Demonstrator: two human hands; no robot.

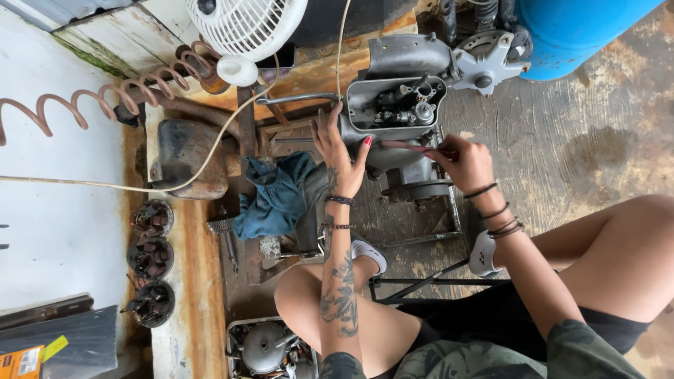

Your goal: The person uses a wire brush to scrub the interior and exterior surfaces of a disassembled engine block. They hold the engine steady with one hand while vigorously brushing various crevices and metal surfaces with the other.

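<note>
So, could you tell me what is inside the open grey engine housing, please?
Inside the grey engine housing sit dark metal parts and a round silvery fitting. The left hand steadies its side; the right hand holds a thin tool below. Deeper parts are hidden.

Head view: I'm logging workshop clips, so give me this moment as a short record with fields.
place: workshop floor, person seated
left hand: open, pressed against the engine case's side
right hand: shut on a thin red tool, tip at the engine
engine: grey, cover off, inner parts exposed
nearby: blue rag, white fan, coiled hose, blue barrel
left edge: three wound coils in a row
</note>
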